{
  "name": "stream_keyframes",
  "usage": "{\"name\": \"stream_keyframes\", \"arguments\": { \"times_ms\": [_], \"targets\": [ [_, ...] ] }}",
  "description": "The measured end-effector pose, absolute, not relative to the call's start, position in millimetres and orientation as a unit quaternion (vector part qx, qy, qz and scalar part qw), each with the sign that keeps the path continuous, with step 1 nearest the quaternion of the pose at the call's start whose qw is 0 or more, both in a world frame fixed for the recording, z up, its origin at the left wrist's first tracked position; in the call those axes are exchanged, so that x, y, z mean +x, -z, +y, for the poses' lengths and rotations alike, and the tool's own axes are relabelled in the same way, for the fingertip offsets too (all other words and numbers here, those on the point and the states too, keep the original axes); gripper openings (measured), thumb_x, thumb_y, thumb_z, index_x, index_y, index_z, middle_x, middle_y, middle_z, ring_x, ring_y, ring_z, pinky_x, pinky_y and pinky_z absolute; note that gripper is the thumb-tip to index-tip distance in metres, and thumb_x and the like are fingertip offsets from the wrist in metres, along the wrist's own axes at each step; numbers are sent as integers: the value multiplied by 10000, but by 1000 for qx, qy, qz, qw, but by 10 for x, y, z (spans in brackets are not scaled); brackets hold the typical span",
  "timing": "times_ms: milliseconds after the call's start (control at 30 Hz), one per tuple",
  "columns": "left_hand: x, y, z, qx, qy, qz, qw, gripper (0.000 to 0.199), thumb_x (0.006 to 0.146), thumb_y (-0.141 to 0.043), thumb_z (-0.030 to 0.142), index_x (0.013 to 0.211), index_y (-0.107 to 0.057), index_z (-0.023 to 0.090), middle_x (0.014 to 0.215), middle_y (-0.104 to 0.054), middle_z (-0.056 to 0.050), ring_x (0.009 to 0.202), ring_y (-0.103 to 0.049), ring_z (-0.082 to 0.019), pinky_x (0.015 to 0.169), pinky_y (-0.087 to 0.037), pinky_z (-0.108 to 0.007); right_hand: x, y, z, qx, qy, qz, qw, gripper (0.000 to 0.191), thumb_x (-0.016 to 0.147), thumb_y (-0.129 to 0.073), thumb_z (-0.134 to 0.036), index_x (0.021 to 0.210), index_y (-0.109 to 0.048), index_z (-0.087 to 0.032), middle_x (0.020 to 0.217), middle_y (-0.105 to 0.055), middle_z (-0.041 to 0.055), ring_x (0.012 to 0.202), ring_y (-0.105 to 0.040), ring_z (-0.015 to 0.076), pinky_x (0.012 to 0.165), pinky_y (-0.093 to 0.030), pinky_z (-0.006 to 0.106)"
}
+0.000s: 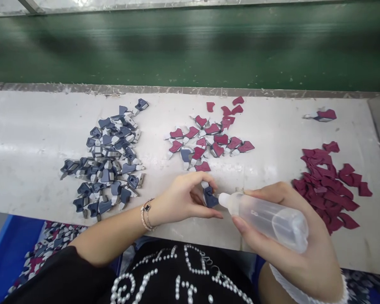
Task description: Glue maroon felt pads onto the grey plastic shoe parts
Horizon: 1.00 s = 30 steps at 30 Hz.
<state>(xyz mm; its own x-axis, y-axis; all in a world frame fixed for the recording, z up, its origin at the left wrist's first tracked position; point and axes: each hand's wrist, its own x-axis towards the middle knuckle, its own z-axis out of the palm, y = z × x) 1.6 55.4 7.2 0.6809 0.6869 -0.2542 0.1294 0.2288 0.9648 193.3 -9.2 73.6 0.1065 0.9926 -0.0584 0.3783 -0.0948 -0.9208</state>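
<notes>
My left hand [183, 196] pinches a small dark blue and grey plastic part [210, 196] between thumb and fingers, above the front of the white table. Closed around a translucent squeeze bottle [266, 217] is my right hand [304, 240]. The bottle lies tilted sideways, its white nozzle tip at the blue part; whether it touches cannot be made out. Clear liquid seems to sit near the bottle's base. Beyond my hands lies a group of similar parts with dark red pieces [221, 139] on top. To the right is a pile of loose dark red pieces [326, 190].
A heap of blue and grey parts [109, 164] covers the table's left side. One part with a red top [324, 115] lies alone at the far right. Behind the table [28, 139] runs a green belt [190, 50]. A blue bin [11, 240] full of parts stands at lower left.
</notes>
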Motion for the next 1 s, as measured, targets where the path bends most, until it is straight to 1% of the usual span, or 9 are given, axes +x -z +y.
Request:
{"name": "stream_keyframes", "arguments": {
  "times_ms": [133, 233, 367, 433, 500, 667, 867, 1000],
  "targets": [
    [23, -67, 547, 605, -211, 336, 691, 486, 656, -878, 365, 1005, -589, 189, 892, -632, -3, 608, -649, -82, 580, -597, -203, 1936, -715, -82, -618, -386, -571, 379, 206, 793, -753, -334, 881, -575, -283, 669, -575, -57, 466, -544, 121, 412, -426, 261],
    [28, -60, 546, 611, -218, 328, 687, 477, 657, -879, 360, 994, -591, 184, 885, -624, 2, 607, -648, -75, 586, -600, -194, 1927, -719, -68, -620, -383, -575, 370, 182, 804, -736, -356, 856, -577, -282, 675, -579, -53, 479, -560, 127, 420, -435, 269],
    [34, -54, 547, 614, -217, 328, 685, 476, 656, -880, 354, 994, -592, 184, 902, -628, -3, 596, -638, -67, 578, -598, -191, 1925, -725, -46, -611, -375, -595, 364, 170, 820, -723, -344, 859, -568, -285, 645, -574, -70, 475, -566, 117, 416, -441, 252],
    [37, -52, 546, 613, -218, 328, 685, 469, 659, -877, 359, 990, -594, 187, 929, -633, -9, 597, -636, -67, 574, -600, -197, 1937, -718, -40, -596, -362, -620, 359, 175, 822, -729, -329, 878, -569, -284, 660, -591, -75, 480, -580, 106, 422, -457, 234],
    [42, -50, 544, 612, -220, 327, 686, 466, 660, -875, 366, 987, -592, 190, 949, -638, -13, 603, -639, -70, 578, -604, -205, 1955, -709, -40, -587, -338, -646, 352, 172, 822, -733, -322, 894, -583, -281, 696, -621, -68, 517, -603, 104, 449, -479, 221],
    [41, -35, 540, 608, -220, 332, 687, 485, 653, -882, 353, 1000, -581, 194, 881, -637, 5, 633, -668, -91, 604, -611, -207, 1970, -707, -53, -615, -294, -647, 342, 170, 808, -744, -318, 897, -606, -274, 766, -666, -47, 619, -644, 123, 486, -493, 213],
    [27, 0, 544, 610, -221, 320, 690, 477, 669, -872, 367, 1004, -583, 192, 931, -629, -8, 601, -634, -67, 586, -595, -193, 1938, -726, -58, -586, -327, -659, 339, 157, 825, -725, -307, 913, -596, -288, 713, -651, -73, 568, -618, 107, 496, -494, 213],
    [23, 15, 542, 610, -217, 328, 688, 489, 661, -873, 385, 1007, -585, 193, 970, -620, -16, 636, -643, -76, 606, -597, -205, 1943, -731, -70, -584, -343, -658, 330, 156, 828, -721, -312, 895, -581, -295, 719, -645, -73, 575, -613, 117, 494, -492, 234]
  ]
}}
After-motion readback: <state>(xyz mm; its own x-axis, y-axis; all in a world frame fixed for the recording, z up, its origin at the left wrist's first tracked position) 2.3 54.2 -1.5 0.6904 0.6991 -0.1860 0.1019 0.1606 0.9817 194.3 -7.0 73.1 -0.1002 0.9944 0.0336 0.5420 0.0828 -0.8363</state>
